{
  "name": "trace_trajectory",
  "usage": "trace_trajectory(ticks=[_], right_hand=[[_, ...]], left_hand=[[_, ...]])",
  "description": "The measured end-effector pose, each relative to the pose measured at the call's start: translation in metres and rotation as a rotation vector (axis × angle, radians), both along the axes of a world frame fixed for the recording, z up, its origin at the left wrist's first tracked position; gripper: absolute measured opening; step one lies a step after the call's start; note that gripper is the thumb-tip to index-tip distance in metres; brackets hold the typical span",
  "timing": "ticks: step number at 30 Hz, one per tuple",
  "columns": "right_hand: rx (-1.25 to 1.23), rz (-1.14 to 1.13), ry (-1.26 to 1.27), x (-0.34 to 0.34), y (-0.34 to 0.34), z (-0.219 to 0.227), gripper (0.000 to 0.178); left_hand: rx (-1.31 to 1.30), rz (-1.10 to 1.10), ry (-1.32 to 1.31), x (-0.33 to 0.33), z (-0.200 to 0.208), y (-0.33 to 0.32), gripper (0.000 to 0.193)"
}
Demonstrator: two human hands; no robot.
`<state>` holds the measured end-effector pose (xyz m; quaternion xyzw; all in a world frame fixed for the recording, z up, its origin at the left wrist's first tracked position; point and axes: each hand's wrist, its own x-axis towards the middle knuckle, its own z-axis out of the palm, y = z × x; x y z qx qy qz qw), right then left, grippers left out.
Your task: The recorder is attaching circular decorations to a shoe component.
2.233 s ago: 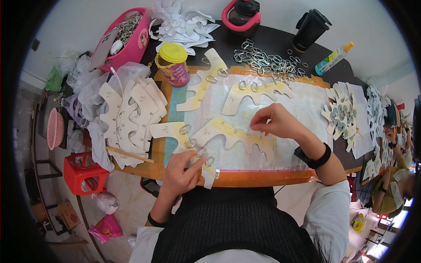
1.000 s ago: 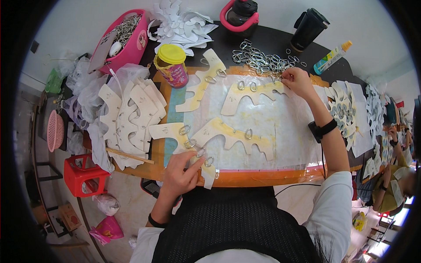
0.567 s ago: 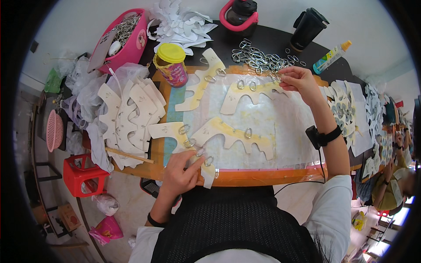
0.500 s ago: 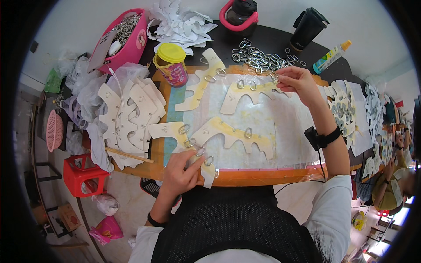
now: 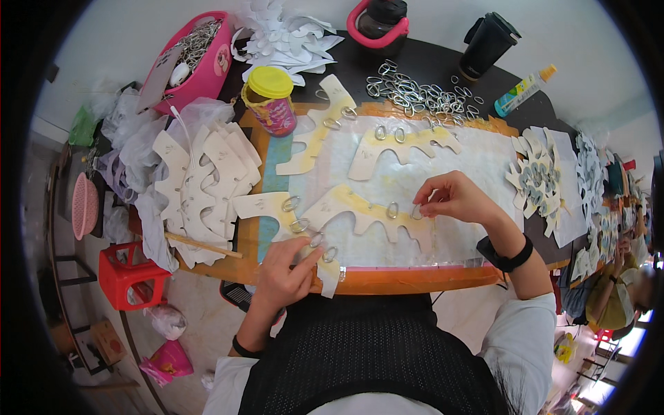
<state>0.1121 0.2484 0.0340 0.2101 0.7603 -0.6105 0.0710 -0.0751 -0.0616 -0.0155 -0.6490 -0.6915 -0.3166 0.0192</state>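
Observation:
My right hand (image 5: pixel 453 199) pinches an oval metal ring (image 5: pixel 416 212) between thumb and fingertips, above the right part of a cream cut-out piece (image 5: pixel 346 207) with a yellowish band and curved notches. Another ring (image 5: pixel 392 209) lies on that piece. My left hand (image 5: pixel 285 273) rests its stretched fingers on a second notched cut-out (image 5: pixel 266 205) at the near edge, its fingertips next to a metal ring (image 5: pixel 316 239). Further rings (image 5: pixel 299 225) sit along this cut-out. Two more cut-outs lie farther back, one at left (image 5: pixel 315 142) and one at right (image 5: pixel 373 153), both bearing rings.
Loose rings (image 5: pixel 415 93) lie in a heap at the back. A yellow-lidded tub (image 5: pixel 271 104), stacked cut-outs (image 5: pixel 207 180) and a pink basket (image 5: pixel 221 66) are at left. At right stand a black tumbler (image 5: pixel 487 47) and a spray bottle (image 5: pixel 523 91); finished-looking pieces (image 5: pixel 536 176) lie nearer.
My right hand has come from the ring heap toward me and down, carrying a ring to the nearer middle cut-out. My left hand has stayed in place.

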Motion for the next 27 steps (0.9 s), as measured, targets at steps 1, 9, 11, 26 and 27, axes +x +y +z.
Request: trace_trajectory(ticks=[1,9,11,26,27], right_hand=[[0.025,0.003,-0.001,0.0,-0.003,-0.002,0.014],[0.386,-0.006,0.073,-0.003,-0.023,-0.013,0.01],[0.53,0.003,0.118,-0.006,-0.03,-0.009,0.009],[0.748,-0.205,0.136,-0.001,0.067,-0.001,0.012],[0.8,-0.288,0.101,-0.004,0.08,-0.001,0.013]], left_hand=[[0.001,0.003,-0.001,0.0,0.0,0.0,0.044],[-0.001,0.011,0.009,0.0,0.0,0.0,0.044],[0.002,0.013,0.012,0.0,0.001,0.0,0.044],[0.0,0.003,0.008,0.0,0.001,0.001,0.046],[0.001,0.0,0.005,0.0,0.001,0.001,0.046]])
